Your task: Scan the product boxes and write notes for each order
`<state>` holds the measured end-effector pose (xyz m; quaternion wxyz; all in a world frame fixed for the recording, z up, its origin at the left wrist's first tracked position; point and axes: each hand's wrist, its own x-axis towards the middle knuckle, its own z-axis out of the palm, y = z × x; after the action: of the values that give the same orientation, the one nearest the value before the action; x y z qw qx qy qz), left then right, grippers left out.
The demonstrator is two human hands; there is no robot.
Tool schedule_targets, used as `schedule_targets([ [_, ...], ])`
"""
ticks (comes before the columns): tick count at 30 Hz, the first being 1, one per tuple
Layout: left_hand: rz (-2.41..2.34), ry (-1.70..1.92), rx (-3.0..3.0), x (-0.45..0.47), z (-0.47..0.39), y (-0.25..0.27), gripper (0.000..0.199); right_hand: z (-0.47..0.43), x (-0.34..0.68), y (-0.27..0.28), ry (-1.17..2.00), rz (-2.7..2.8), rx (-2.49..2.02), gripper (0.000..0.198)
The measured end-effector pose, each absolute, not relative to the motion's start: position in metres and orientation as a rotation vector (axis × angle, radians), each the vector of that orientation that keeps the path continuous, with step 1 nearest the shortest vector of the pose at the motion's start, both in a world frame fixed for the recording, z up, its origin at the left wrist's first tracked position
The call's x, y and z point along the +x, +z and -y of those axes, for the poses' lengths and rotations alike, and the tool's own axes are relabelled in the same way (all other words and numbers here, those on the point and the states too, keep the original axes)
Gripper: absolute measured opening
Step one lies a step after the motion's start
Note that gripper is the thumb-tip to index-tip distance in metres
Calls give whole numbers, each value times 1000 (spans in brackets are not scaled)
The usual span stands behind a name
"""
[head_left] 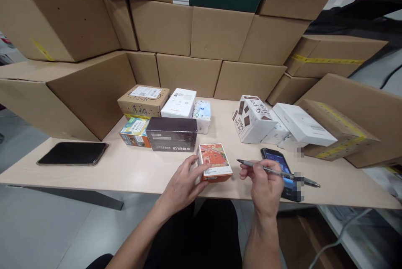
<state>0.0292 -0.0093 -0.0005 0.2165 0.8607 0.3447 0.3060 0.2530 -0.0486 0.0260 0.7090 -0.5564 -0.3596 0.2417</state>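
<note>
A small orange-and-white box with a printed picture on top lies near the table's front edge. My left hand grips it at its left side, fingers along the upper edge and thumb low at the front. To its right, my right hand is closed around a grey pen, whose dark tip points left toward the box without touching it. Beneath the pen and partly behind this hand lies a dark handheld device with its screen lit. A dark brown box stands just behind the orange box.
Behind my left hand sit a colourful small box, a labelled cardboard box and white boxes. A black phone lies at left. A Super Meal box and flat white box stand right. Stacked cartons wall the back.
</note>
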Motion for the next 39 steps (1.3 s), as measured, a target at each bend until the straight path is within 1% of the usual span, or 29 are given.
schedule_targets([
  [3, -958, 860, 2376, 29, 10, 0, 50, 51, 239, 36, 557, 890, -1208, 23],
  [8, -983, 854, 2376, 29, 10, -1, 50, 46, 226, 44, 509, 1055, -1348, 26],
  [15, -976, 815, 2398, 30, 9, -1, 48, 37, 219, 39, 258, 1244, -1505, 26],
  [31, -992, 804, 2418, 29, 10, -1, 47, 33, 222, 44, 233, 1413, -1592, 25],
  [39, -978, 800, 2419, 29, 9, -1, 46, 32, 222, 43, 208, 1395, -1607, 25],
])
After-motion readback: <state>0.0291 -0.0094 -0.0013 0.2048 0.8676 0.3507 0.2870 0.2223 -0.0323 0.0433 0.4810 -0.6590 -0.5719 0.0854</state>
